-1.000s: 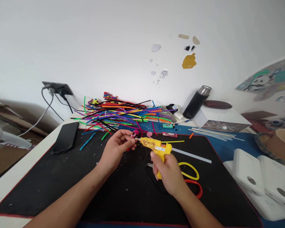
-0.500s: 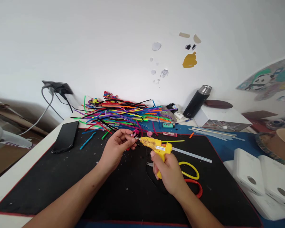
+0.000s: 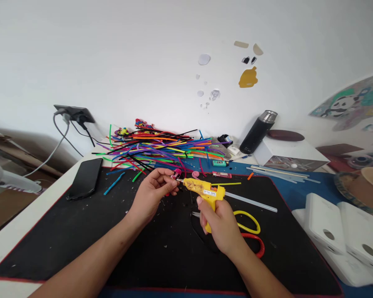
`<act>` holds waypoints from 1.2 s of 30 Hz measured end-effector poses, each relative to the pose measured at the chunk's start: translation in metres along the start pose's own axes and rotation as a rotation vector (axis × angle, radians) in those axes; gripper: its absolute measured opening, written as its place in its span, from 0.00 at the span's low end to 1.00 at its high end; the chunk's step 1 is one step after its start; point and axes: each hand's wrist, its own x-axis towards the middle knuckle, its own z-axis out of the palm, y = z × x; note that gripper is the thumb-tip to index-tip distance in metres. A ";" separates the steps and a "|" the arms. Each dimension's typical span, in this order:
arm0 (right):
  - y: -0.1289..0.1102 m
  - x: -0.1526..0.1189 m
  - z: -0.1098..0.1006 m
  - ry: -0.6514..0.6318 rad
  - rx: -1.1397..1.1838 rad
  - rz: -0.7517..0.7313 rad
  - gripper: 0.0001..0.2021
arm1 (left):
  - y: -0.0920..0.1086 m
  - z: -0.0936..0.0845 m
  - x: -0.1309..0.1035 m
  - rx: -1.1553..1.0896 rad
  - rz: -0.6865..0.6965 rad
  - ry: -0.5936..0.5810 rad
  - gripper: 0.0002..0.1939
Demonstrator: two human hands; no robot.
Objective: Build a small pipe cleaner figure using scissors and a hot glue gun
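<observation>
My right hand is wrapped round the handle of a yellow hot glue gun, with a clear glue stick poking out of its back end. The metal nozzle points left and meets a small pink and magenta piece pinched in my left hand. My fingers cover most of that piece, so its full shape is hidden. Beneath and beside my right hand lie scissors with one yellow and one red handle. A thin black cord hangs below the glue gun.
Behind the black mat spreads a heap of coloured pipe cleaners. A phone rests at left. To the right are a black thermos, loose glue sticks, white boxy devices and a woven basket.
Both hands, the glue gun and the pink piece keep nearly the same positions. The view has shifted very slightly.
</observation>
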 end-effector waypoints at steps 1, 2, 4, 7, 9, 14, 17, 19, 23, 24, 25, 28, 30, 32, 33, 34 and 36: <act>0.000 0.000 0.000 0.000 -0.001 -0.002 0.31 | 0.000 0.000 0.000 0.001 -0.002 0.001 0.21; 0.000 0.000 0.000 0.000 -0.002 -0.004 0.31 | 0.000 0.000 0.000 0.003 -0.004 0.002 0.21; 0.000 0.000 0.000 -0.002 -0.002 -0.002 0.30 | 0.001 0.000 0.000 0.007 -0.006 0.004 0.21; -0.001 0.000 0.000 0.001 -0.001 0.001 0.30 | 0.002 0.002 0.000 0.003 -0.005 0.002 0.21; -0.002 0.000 0.000 0.003 -0.001 0.002 0.29 | 0.002 0.002 0.000 -0.001 -0.007 -0.004 0.21; -0.003 -0.001 -0.001 0.001 -0.010 0.012 0.30 | 0.001 0.002 0.000 0.002 -0.005 -0.004 0.21; -0.002 -0.001 -0.001 -0.006 -0.017 0.005 0.30 | 0.001 0.001 0.000 0.001 -0.004 -0.005 0.21; -0.001 0.000 -0.001 -0.004 -0.017 0.003 0.30 | 0.001 0.001 0.000 -0.001 -0.006 -0.008 0.21; 0.001 0.001 0.000 -0.003 -0.013 0.005 0.30 | 0.001 0.001 0.000 -0.004 -0.009 -0.015 0.20; 0.001 0.001 0.000 -0.003 -0.012 0.006 0.30 | 0.001 0.001 0.000 -0.002 -0.009 -0.015 0.20; 0.001 0.001 0.000 -0.003 -0.010 0.007 0.30 | 0.001 0.001 0.000 0.001 -0.009 -0.015 0.20; 0.000 0.001 0.000 -0.003 -0.006 0.010 0.30 | 0.000 0.000 0.000 0.003 -0.008 -0.009 0.20; -0.001 0.001 0.000 -0.002 -0.007 0.010 0.30 | 0.000 0.000 0.000 -0.001 -0.009 -0.010 0.20; 0.000 0.001 0.000 0.000 -0.009 0.010 0.30 | -0.001 0.000 0.000 -0.005 -0.006 -0.010 0.21; 0.000 0.001 0.000 0.001 -0.008 0.008 0.30 | -0.001 0.000 0.000 -0.006 -0.005 -0.009 0.21; 0.001 0.002 0.000 0.000 -0.007 0.005 0.30 | -0.001 0.000 0.000 -0.007 -0.004 -0.007 0.21; 0.002 0.002 0.000 -0.001 -0.001 0.000 0.30 | 0.000 0.001 0.000 -0.009 -0.003 -0.003 0.21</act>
